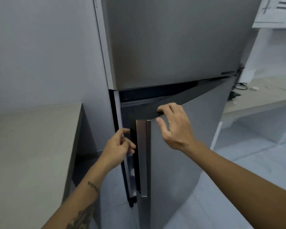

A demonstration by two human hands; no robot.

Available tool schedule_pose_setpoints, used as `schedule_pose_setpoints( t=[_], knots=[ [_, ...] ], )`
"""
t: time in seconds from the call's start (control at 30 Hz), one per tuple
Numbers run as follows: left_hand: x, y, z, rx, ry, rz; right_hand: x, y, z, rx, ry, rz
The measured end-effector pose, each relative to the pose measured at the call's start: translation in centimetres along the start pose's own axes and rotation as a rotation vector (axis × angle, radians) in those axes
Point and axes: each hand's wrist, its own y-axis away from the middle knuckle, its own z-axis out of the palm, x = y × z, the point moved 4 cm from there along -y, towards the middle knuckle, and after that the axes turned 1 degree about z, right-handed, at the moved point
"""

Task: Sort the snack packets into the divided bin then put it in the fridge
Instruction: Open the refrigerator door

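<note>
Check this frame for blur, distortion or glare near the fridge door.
Head view: wide-angle bending bows the fridge door; left hand smeared by motion, right hand sharper; soft, even light, mild sheen on the handle, no harsh glare.

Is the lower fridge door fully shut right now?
No, the lower fridge door stands ajar, with the right hand gripping its top edge and a dark gap showing.

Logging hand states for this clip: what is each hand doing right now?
Left hand: fingers curled round the open edge of the lower fridge door.
Right hand: gripping that door's top corner.
</note>
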Motion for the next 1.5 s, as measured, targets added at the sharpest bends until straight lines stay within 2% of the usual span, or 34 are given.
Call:
schedule_pose_setpoints(
  t=[0.17,0.27,0.4,0.5,0.63,0.73,0.9,1.03,1.13,1.23,1.5],
  knots=[
    [5.7,-0.1,2.3,0.031,-0.03,0.239,1.4,5.7,-8.1,0.021,-0.089,0.113],
    [10.3,-1.0,6.0,-0.075,0.008,0.36,2.1,8.5,-13.1,-0.041,-0.091,0.205],
    [16.4,-1.5,14.4,-0.331,-0.088,0.542,4.1,11.4,-19.5,-0.309,-0.01,0.379],
    [19.8,-2.5,21.5,-0.461,-0.176,0.64,6.7,12.9,-23.7,-0.385,0.076,0.459],
    [22.6,-5.4,31.7,-0.555,-0.455,0.808,10.9,14.8,-28.9,-0.451,0.163,0.542],
    [23.4,-7.6,38.4,-0.568,-0.55,0.811,14.3,15.5,-33.0,-0.5,0.272,0.624],
    [24.5,-9.8,46.7,-0.453,-0.426,0.868,20.7,15.5,-38.3,-0.449,0.574,0.682],
    [25.5,-10.9,52.3,-0.35,-0.463,0.932,26.8,15.6,-39.5,-0.407,0.784,0.673],
    [26.7,-11.7,56.3,-0.316,-0.527,0.938,32.2,16.2,-40.4,-0.296,0.888,0.651],
    [28.1,-12.8,59.7,-0.299,-0.575,0.937,37.2,16.8,-41.8,-0.188,0.905,0.632],
    [30.4,-16.3,66.9,-0.281,-0.758,0.907,46.4,15.9,-44.4,-0.079,0.875,0.698]
  ],
)
